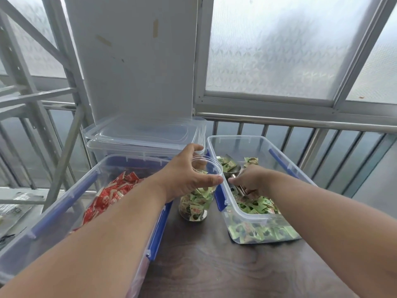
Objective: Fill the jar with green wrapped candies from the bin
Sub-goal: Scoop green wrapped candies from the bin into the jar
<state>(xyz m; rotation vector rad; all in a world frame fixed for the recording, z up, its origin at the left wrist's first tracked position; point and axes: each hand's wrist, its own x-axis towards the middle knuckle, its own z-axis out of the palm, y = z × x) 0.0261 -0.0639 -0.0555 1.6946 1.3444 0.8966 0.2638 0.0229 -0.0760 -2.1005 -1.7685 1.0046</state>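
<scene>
Between two clear plastic bins, a clear jar (196, 198) is standing upright on a dark wooden table (214, 265), with green wrapped candies (194, 206) filling roughly its lower half. The left hand (187, 175) is gripping the jar near its open rim, thumb on the near side and fingers curled around the far side. Just to the right, the bin (242, 214) of green candies (257, 206) is sitting with its near wall beside the jar. Inside it, the right hand (251, 179) is curling its fingers around the handle of a metal scoop (231, 168), whose bowl is carrying a few green candies and pointing toward the bin's far end. To the left of the jar, a larger bin with blue clips (156, 239) is holding red wrapped candies (107, 196). Behind that, a stack of clear containers with lids (146, 136) is resting in front of a white panel (137, 57) and frosted windows (279, 46).
</scene>
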